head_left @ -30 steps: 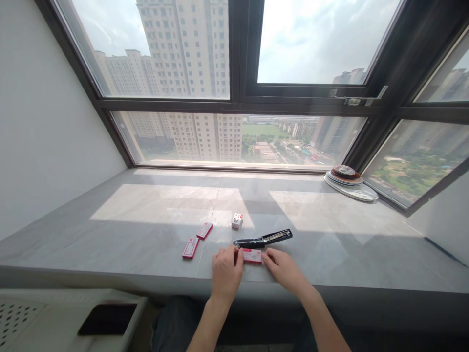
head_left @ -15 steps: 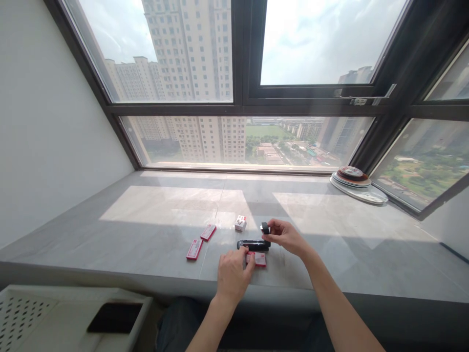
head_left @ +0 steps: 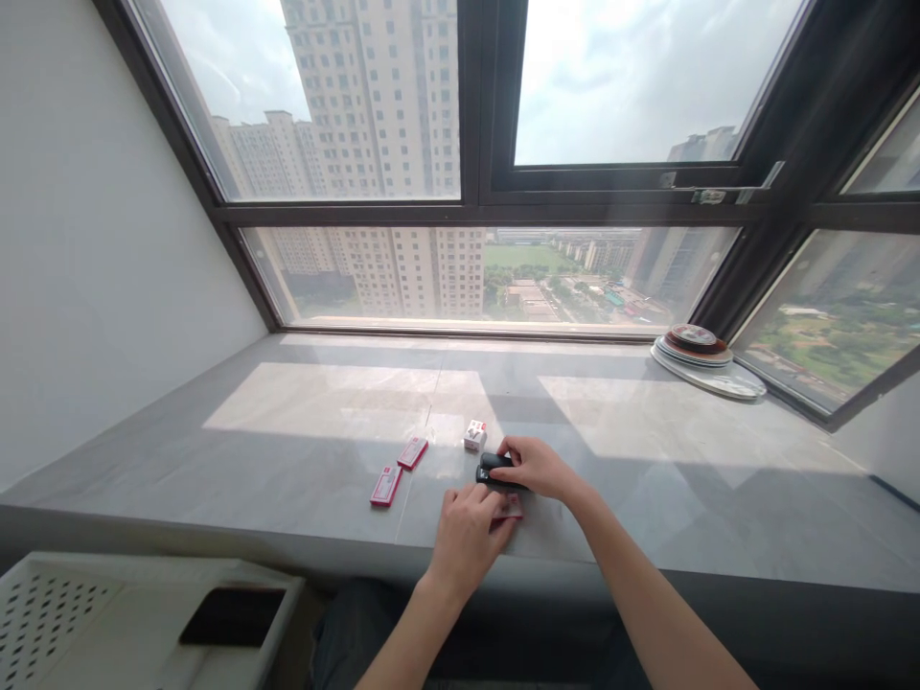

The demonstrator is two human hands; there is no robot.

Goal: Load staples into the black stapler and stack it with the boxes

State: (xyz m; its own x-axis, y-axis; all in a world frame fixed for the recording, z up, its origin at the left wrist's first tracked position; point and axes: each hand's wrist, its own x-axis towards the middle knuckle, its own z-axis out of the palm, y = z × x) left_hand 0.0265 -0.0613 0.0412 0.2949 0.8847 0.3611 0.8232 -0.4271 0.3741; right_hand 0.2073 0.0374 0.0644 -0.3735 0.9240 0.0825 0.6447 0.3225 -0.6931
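A black stapler lies on the grey stone sill with its top arm down. My right hand grips it from the right, fingers over the top and thumb along the near side. Just in front of it, my left hand is closed around the left part of a flat red-and-white box, which its fingers partly cover. A small white box with red marks sits behind the stapler. To the left lie two more flat red-and-white packs, one nearer and one farther back.
A stack of plates stands at the sill's far right corner, by the dark window frame. Below the sill's front edge on the left is a white perforated plastic container with a dark flat object on it.
The stapler's raised top arm has come down, and my right hand has moved left onto it. My left fingers have shifted off the stapler onto the flat box in front.
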